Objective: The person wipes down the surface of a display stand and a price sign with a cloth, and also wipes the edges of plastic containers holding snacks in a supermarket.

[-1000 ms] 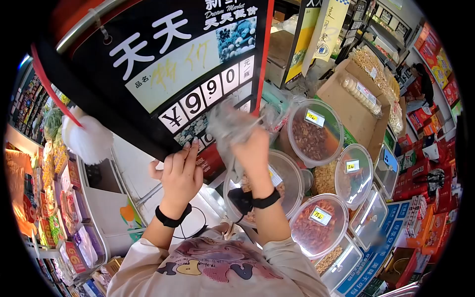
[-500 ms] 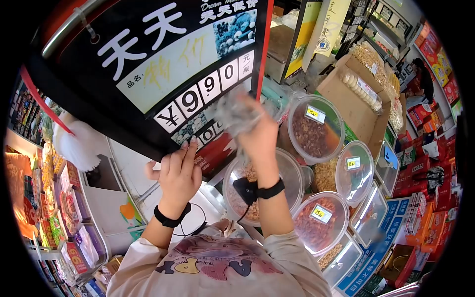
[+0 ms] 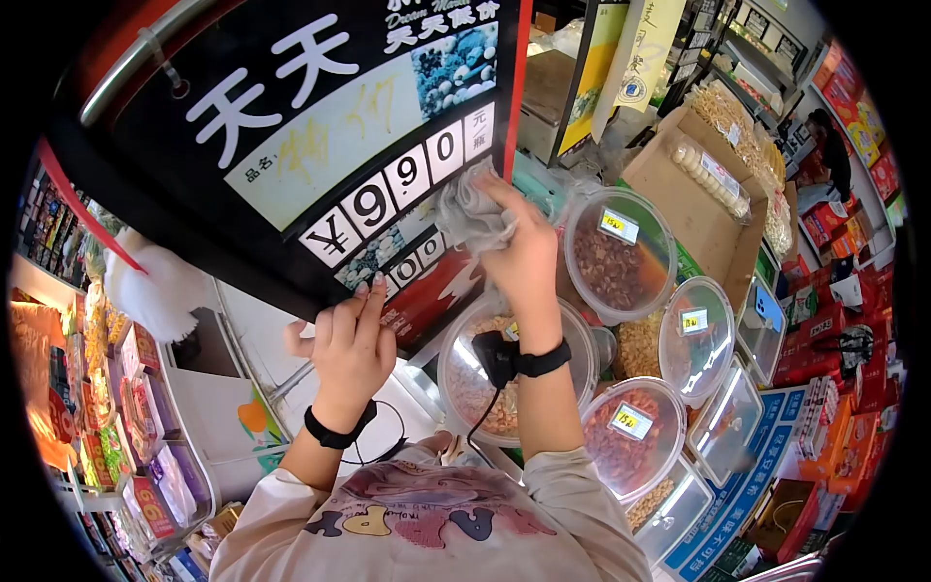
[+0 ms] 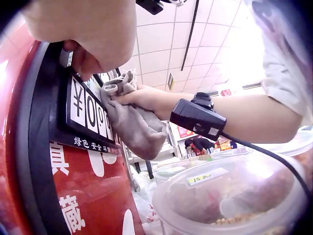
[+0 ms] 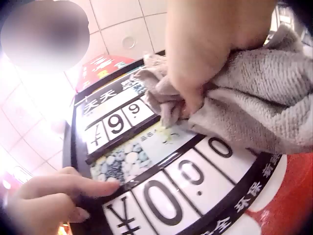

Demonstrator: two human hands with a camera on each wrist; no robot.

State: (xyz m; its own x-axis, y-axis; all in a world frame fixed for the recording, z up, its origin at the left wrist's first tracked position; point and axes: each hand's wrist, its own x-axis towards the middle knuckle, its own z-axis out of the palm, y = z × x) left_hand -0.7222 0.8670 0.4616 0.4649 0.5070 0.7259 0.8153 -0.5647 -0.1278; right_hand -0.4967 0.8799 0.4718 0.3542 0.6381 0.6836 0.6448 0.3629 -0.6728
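A large black-framed price sign (image 3: 325,126) with white number cards leans in front of me. My right hand (image 3: 524,254) grips a crumpled grey cloth (image 3: 469,213) against the sign's face, at the right of the number rows. In the right wrist view the cloth (image 5: 259,98) bunches under the fingers and overlaps the lower card row. My left hand (image 3: 347,339) rests its extended fingertips on the sign's lower left edge, thumb held out to the side. One left fingertip touches the sign beside the yen card (image 5: 122,215) in the right wrist view.
Round clear-lidded tubs (image 3: 621,254) of dried food stand to the right, one tub (image 3: 485,378) below my right forearm. Behind them lies an open cardboard box (image 3: 703,184) with a packet. A white pompom (image 3: 155,286) hangs at the left, and packed shelves (image 3: 116,407) line that side.
My right hand and the cloth have moved a little to the right across the sign, uncovering more of the lower cards. The left hand stays on the edge.
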